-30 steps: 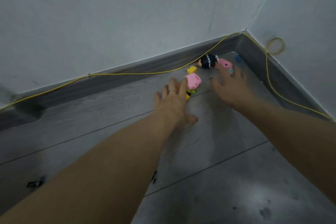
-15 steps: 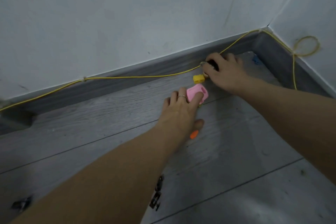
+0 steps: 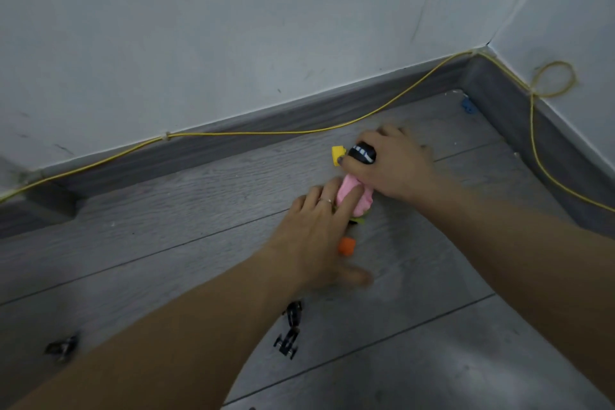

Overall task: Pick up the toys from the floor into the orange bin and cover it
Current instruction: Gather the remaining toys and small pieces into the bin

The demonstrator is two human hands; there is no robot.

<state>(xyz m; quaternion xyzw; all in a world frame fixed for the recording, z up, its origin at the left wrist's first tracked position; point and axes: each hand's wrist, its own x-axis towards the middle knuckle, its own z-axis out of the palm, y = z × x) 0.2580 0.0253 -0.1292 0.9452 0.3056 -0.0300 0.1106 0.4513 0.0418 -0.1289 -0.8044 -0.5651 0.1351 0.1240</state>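
Both hands were down on the grey floor [image 3: 186, 203] near the room corner. Right hand [image 3: 396, 166] was closed around a black toy [image 3: 363, 154] with white marks, thumb across its front, fingers curled over the far side. Left hand [image 3: 312, 236] lay flat and mostly spread, ring on one finger; its fingers rested on a pink toy [image 3: 353, 194], not clearly gripping it. Thumb was blurred, so grip could not be confirmed. Pink toy sat between the two hands, touching both.

Yellow block [image 3: 338, 154] lay on the floor just beside the black toy, on its left. Orange piece [image 3: 346, 246] lay just right of the left hand, below the pink toy. A bit of green showed under the pink toy; what it was could not be told. Small blue piece [image 3: 468, 106] sat in the corner against the skirting, well apart from the hands. Dark toy car [image 3: 289, 333] lay near the left forearm; another dark, blurred item [image 3: 62, 347] lay far left.

Yellow cable [image 3: 253, 133] ran along the skirting, with a loop on the right wall.
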